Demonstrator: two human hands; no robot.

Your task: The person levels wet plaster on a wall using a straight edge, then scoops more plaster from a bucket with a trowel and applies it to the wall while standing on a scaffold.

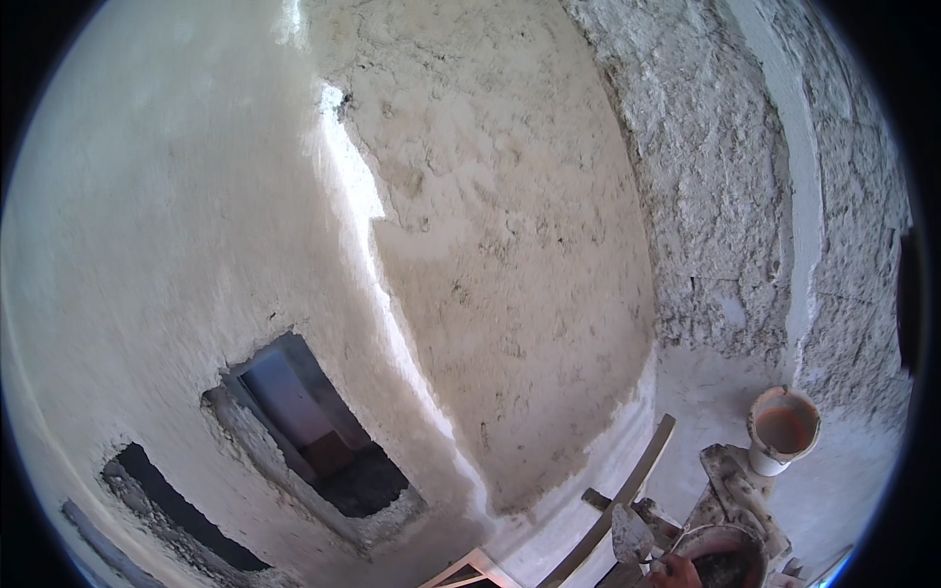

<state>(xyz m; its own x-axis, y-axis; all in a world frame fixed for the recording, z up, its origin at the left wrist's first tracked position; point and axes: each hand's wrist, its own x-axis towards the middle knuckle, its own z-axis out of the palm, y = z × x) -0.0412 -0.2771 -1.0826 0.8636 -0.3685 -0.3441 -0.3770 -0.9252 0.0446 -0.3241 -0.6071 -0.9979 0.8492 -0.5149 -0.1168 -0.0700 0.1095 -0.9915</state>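
At the lower edge, right of the middle, my right hand is closed, its fingers partly cut off by the frame. It appears to grip a trowel, whose grey, mortar-smeared blade points up and to the left. Just beside the hand is a round tub with dark, wet-looking mortar inside. My left hand does not show.
A white bucket with an orange-brown inside stands beyond the tub, near mortar-caked boards. A long wooden plank slants along the wall. The plastered wall has a ragged opening; rough plaster covers the right-hand wall.
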